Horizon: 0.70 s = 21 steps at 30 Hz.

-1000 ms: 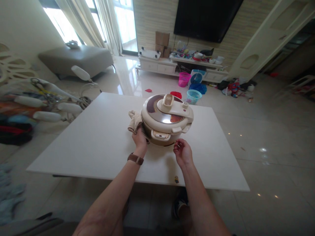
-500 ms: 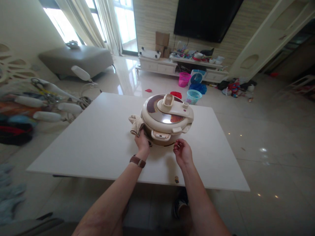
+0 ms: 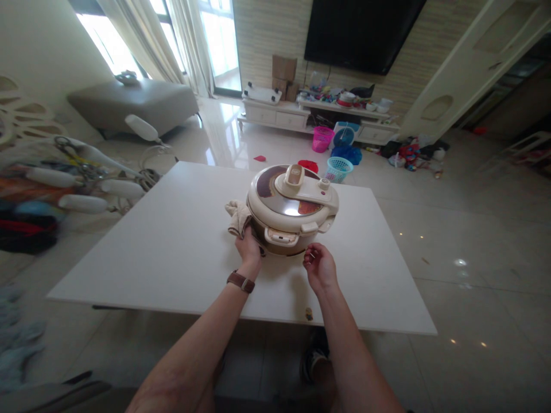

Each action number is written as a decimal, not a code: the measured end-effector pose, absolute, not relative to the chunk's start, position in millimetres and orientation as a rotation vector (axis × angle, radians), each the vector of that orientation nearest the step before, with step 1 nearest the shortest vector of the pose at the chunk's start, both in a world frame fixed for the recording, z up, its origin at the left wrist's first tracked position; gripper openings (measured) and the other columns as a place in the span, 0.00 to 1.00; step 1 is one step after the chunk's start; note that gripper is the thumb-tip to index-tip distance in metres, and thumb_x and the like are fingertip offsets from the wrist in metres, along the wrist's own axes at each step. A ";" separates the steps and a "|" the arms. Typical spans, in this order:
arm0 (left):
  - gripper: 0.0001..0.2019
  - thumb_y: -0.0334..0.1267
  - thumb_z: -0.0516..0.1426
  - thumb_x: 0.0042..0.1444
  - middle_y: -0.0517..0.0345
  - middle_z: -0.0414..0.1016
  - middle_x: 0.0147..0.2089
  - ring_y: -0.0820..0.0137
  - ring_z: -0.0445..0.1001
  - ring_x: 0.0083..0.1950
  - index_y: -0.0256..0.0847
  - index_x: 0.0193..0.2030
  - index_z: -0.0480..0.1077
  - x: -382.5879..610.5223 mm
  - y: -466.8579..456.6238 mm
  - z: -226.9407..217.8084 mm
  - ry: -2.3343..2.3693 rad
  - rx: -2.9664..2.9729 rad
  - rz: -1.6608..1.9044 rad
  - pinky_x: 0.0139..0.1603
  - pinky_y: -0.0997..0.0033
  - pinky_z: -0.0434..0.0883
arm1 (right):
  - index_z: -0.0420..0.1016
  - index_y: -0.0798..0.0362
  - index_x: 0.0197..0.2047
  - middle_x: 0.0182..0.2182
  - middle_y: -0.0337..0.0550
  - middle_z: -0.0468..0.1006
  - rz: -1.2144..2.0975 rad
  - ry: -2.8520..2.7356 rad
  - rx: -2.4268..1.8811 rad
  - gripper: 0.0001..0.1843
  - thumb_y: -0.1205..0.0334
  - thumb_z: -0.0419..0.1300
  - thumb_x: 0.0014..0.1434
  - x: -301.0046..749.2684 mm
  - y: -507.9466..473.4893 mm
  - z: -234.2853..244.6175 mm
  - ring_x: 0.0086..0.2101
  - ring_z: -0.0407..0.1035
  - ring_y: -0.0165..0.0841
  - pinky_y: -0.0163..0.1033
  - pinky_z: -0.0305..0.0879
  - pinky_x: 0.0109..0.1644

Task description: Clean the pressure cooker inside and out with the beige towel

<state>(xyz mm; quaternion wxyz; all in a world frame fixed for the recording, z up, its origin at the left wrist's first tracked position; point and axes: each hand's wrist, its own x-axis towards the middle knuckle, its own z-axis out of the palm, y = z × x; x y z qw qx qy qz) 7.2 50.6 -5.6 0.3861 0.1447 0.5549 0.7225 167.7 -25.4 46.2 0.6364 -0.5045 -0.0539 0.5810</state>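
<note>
A cream electric pressure cooker (image 3: 293, 215) with a lid on top stands on the white table (image 3: 172, 246). My left hand (image 3: 248, 248), with a brown watch strap at the wrist, is closed on a beige cloth (image 3: 238, 218) against the cooker's left side. Part of that cloth hangs below, partly hidden by my fingers. At the cooker's lower front right, my right hand (image 3: 319, 267) has its fingers curled in, close to the base. Whatever they grip, if anything, is too small to make out.
Near the table's front edge lies a small figure-like sticker or toy (image 3: 309, 314). Beyond the table are a light blue basket (image 3: 339, 169), a pink basket (image 3: 322, 139) and a TV cabinet (image 3: 275, 116) with clutter. White lamp arms (image 3: 84, 203) spread at the left.
</note>
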 end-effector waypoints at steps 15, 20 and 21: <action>0.15 0.36 0.61 0.61 0.47 0.81 0.61 0.60 0.78 0.64 0.37 0.54 0.79 5.3 53.3 -13.6 1.419 0.379 1.832 0.67 0.59 0.73 | 0.72 0.53 0.25 0.19 0.34 0.72 1.331 -0.097 -1.151 0.05 0.64 0.65 0.44 165.6 -25.1 46.9 0.19 0.62 0.22 0.28 0.55 0.22; 0.15 0.37 0.62 0.61 0.45 0.81 0.61 0.59 0.78 0.64 0.37 0.54 0.79 4.7 54.1 -16.4 1.430 0.390 1.828 0.67 0.58 0.72 | 0.72 0.53 0.25 0.19 0.34 0.72 1.330 -0.091 -1.155 0.05 0.64 0.65 0.45 165.6 -25.0 46.6 0.19 0.62 0.22 0.28 0.55 0.22; 0.16 0.37 0.62 0.61 0.46 0.81 0.61 0.59 0.78 0.64 0.37 0.54 0.79 4.6 54.1 -16.5 1.424 0.391 1.831 0.67 0.58 0.72 | 0.72 0.53 0.25 0.18 0.34 0.72 1.331 -0.092 -1.154 0.05 0.64 0.65 0.45 165.7 -25.0 46.5 0.19 0.62 0.23 0.28 0.55 0.22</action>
